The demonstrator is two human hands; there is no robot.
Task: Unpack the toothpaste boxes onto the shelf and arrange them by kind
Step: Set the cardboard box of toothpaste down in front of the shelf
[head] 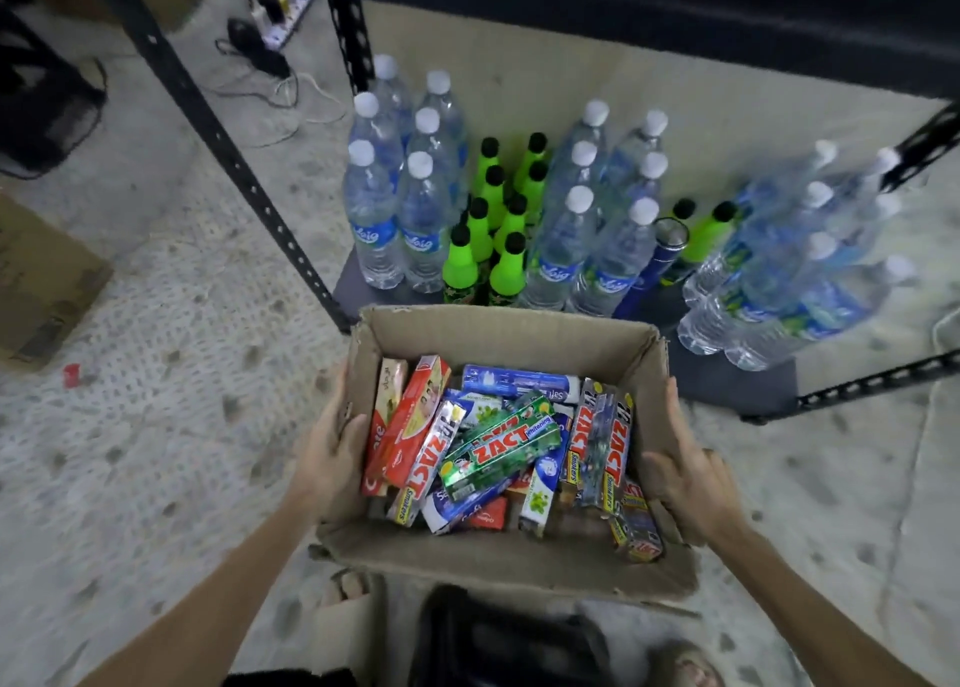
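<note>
Toothpaste boxes lie jumbled in an open cardboard carton, crossing one another at all angles: red ones at the left, a green one on top in the middle, silver ones with red lettering at the right, blue and white ones underneath. None is on the shelf yet, so the unpacking looks not yet begun. The carton is held above the floor just in front of the bottom shelf. The left hand grips its left wall, thumb hooked over the rim and inside, fingers outside; the right hand presses flat against the right wall, fingers fairly straight and thumb pointing inward.

Each box is probably light and fairly stiff, though thin card dents if squeezed (the glossy faces may slide against each other). Taking one across its narrow sides near the middle looks safest, starting with the green one on top.

Beyond the carton, water bottles and green bottles crowd the bottom shelf, framed by a black upright. Another carton sits on the floor at the left.
</note>
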